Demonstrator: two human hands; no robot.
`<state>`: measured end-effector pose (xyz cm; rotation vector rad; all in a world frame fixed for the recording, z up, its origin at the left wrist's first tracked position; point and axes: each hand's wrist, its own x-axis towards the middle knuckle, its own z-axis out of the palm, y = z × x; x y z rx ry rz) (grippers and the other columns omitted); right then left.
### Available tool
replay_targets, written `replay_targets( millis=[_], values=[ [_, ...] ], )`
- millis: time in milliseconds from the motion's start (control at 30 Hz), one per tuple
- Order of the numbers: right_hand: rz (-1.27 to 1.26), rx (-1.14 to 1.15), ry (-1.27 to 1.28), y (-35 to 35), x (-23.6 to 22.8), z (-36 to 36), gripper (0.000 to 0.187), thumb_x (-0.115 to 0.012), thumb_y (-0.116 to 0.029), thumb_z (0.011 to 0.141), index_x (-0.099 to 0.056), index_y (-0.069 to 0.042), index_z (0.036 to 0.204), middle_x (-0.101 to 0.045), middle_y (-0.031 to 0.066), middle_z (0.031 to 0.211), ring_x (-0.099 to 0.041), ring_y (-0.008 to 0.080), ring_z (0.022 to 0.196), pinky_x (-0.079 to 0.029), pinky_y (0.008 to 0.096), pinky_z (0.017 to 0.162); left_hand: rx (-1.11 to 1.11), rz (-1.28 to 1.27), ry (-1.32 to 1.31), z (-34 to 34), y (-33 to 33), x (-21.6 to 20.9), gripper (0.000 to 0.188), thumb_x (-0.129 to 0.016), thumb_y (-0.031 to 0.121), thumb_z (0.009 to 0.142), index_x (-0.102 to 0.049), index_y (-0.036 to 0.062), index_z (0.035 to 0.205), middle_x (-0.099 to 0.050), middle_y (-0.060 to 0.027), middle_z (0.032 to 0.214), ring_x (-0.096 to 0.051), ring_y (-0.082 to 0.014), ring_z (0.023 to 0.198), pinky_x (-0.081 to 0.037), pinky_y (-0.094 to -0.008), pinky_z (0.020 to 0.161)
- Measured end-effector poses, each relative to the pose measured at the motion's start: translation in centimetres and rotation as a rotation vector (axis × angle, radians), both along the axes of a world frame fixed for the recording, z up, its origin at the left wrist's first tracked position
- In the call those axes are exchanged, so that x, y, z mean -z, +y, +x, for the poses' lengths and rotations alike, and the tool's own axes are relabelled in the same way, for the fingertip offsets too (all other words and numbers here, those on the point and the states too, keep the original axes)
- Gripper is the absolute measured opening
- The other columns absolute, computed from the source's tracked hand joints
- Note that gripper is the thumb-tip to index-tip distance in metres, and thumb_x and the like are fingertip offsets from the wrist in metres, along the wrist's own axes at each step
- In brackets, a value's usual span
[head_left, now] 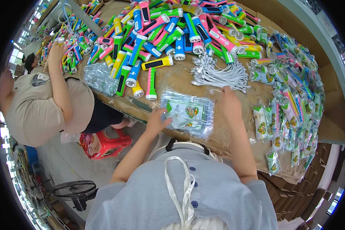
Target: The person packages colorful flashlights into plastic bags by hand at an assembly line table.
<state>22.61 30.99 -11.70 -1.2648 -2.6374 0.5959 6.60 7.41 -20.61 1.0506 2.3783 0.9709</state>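
In front of me lies a stack of clear plastic bags (197, 120) with green-and-white printed cards inside. My left hand (156, 122) rests at the stack's left edge, thumb and fingers apart. My right hand (230, 102), slightly blurred, is at the near side of a heap of white charging cables (218, 73). Its fingers are pinched, and a short piece of white cable (214, 91) sticks out left of the fingertips. Just beyond the bags, a green-and-pink flashlight (151, 83) lies at the near edge of a large multicoloured flashlight pile (176, 34).
Filled bags with flashlights (291, 111) are heaped along the right side of the cardboard-covered table (241, 132). More clear bags (100, 79) lie at the left. A person in a beige shirt (46, 107) works there, near a red stool (103, 145) and a black fan (74, 191).
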Motion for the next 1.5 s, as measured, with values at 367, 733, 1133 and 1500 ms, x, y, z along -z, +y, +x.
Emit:
replay_targets(
  millis=[367,733,1133,1500],
  values=[
    [-1.267,0.146,0.984,-7.3,2.0,-3.6,0.025,-0.061,-0.024,0.084,-0.047,-0.009,0.071,-0.047,-0.0030,0.059,-0.045,0.0101,0.047,-0.046,0.0283,0.051,-0.104,0.205,0.070,0.9,2.4,0.9,0.007,-0.062,0.007,0.072,-0.059,0.0024,0.077,-0.057,-0.0117,0.069,-0.056,-0.0273,0.067,-0.044,-0.0344,0.061],
    [0.091,-0.868,-0.549,-9.5,7.5,-5.2,0.008,-0.058,-0.011,0.071,-0.065,-0.007,0.074,-0.064,0.0111,0.071,-0.065,0.0252,0.073,-0.049,0.0359,0.059,-0.156,0.270,-0.001,-0.8,3.3,-2.7,0.011,-0.061,0.004,0.074,-0.051,0.0006,0.077,-0.054,-0.0153,0.074,-0.054,-0.0309,0.067,-0.043,-0.0378,0.060],
    [-0.211,-1.078,-0.399,-3.6,0.8,-16.3,0.027,-0.057,-0.024,0.074,-0.063,-0.008,0.094,-0.065,0.0117,0.087,-0.062,0.0292,0.082,-0.049,0.0426,0.070,-0.083,0.218,-0.061,-0.5,0.9,2.9,0.031,-0.064,0.013,0.079,-0.045,-0.0002,0.100,-0.048,-0.0110,0.085,-0.051,-0.0173,0.067,-0.043,-0.0271,0.060],
    [0.472,-1.322,0.194,-3.6,12.6,-27.6,0.017,-0.050,-0.011,0.079,-0.053,-0.005,0.095,-0.054,0.0133,0.109,-0.049,0.0292,0.106,-0.041,0.0393,0.085,-0.313,0.128,-1.217,-2.9,1.8,-0.4,0.028,-0.057,0.021,0.086,-0.048,0.0074,0.108,-0.055,-0.0051,0.079,-0.058,-0.0132,0.060,-0.051,-0.0259,0.053]
  ],
)
